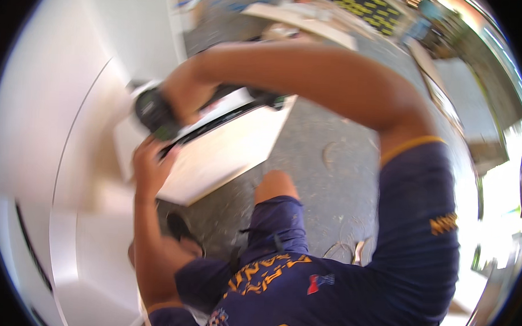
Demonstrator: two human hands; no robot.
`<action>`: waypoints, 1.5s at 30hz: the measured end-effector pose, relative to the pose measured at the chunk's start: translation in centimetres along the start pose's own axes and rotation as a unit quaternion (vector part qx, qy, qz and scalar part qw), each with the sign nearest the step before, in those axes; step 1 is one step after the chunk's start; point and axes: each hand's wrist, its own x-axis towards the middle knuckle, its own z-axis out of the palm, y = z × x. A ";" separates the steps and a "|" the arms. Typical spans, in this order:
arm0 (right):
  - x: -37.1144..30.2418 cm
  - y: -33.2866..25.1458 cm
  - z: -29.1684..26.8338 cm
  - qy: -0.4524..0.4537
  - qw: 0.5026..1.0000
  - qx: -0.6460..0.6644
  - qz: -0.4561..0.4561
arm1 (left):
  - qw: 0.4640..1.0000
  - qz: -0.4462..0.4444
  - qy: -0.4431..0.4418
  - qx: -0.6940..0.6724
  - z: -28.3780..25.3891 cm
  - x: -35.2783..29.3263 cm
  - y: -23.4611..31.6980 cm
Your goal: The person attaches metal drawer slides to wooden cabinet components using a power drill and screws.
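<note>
My right hand [185, 95] reaches over from the right, bent down at the wrist. Its fingers are closed round a dark, rounded power tool [155, 113] with green marks; blur hides its exact kind. Just below it, my left hand [151, 165] has its thumb and fingers curled at the end of a black strip [216, 125], close to the tool's lower end. What the fingers pinch there cannot be made out. That strip runs along a pale, flat panel [229, 153], which is tilted beside a large white cabinet-like piece [36, 112].
A dark object with a bit of green [269, 99] sits at the panel's far end. Boards [302, 22] and clutter lie on the grey floor [331, 166] beyond. To the right are more panels [471, 90]. A thin loop-shaped object [350, 248] lies near my knee.
</note>
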 end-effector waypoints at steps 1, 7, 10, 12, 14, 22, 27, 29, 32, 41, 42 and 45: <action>0.1 -0.6 -0.3 -0.002 1.000 -0.002 0.003 | 1.000 -0.006 -0.001 0.020 -0.2 -0.3 -0.6; -2.0 -0.9 0.5 -0.008 0.995 0.077 0.071 | 0.993 -0.099 -0.051 0.024 -0.5 -0.3 0.9; -2.4 -1.7 0.1 -0.005 0.995 0.076 0.071 | 0.991 -0.115 -0.060 0.026 -1.0 -0.4 0.9; -2.1 -1.9 -0.1 -0.007 0.996 0.055 0.067 | 0.992 -0.106 -0.059 0.021 -1.2 -0.5 0.4; -1.8 -1.6 -0.1 -0.009 0.995 0.069 0.071 | 0.992 -0.114 -0.050 0.017 -1.1 -0.5 0.3; -2.3 -0.9 0.5 -0.004 0.995 0.067 0.074 | 0.992 -0.108 -0.056 0.012 -0.3 -0.2 1.4; 0.5 -0.7 -0.3 0.001 1.000 -0.009 -0.012 | 0.999 -0.024 -0.020 0.025 -0.6 -0.8 -0.8; -0.1 -0.7 -0.1 0.042 0.999 0.000 -0.016 | 0.999 -0.033 -0.010 -0.028 -0.7 -0.1 0.1; -3.0 -0.4 0.5 0.081 0.993 0.083 0.033 | 1.000 -0.001 -0.005 0.022 0.8 0.6 0.2; -2.6 -1.8 0.0 0.095 0.988 0.091 0.083 | 0.998 -0.056 0.005 -0.002 0.5 0.6 0.8; -2.9 -1.6 0.1 0.094 0.988 0.085 0.087 | 0.998 -0.051 0.013 -0.023 0.9 0.8 0.8; -3.9 -1.2 0.2 0.115 0.985 0.084 0.094 | 0.996 -0.055 0.024 -0.061 1.5 1.5 1.3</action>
